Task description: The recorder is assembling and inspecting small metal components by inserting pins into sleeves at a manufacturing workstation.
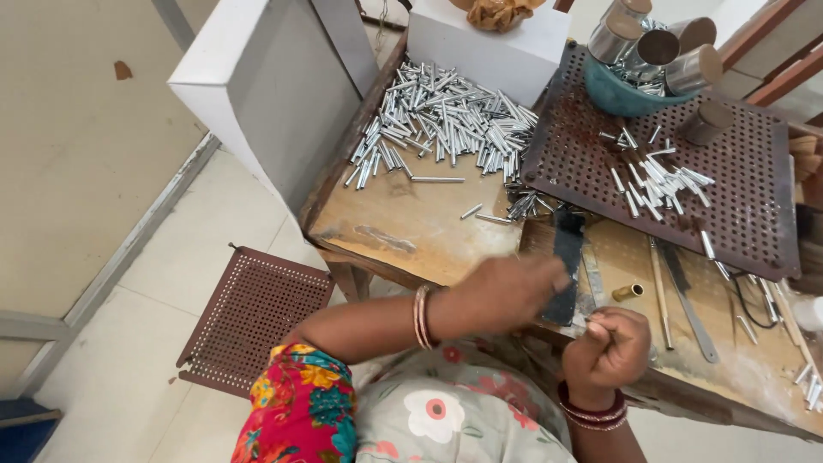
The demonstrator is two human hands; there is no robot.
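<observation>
Worn wooden bench (411,227) over pale tiled floor, loose pile of shiny metal tubes (446,120) at its far end; left hand (506,291) curled on a flat dark file (566,270), long axis pointing away toward the tubes, right hand (613,343) fisted just beside it, pinching a small metal piece (583,326).

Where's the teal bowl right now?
Head view, upper right: the teal bowl sits on the perforated brown tray, with metal cups piled in it.
</observation>
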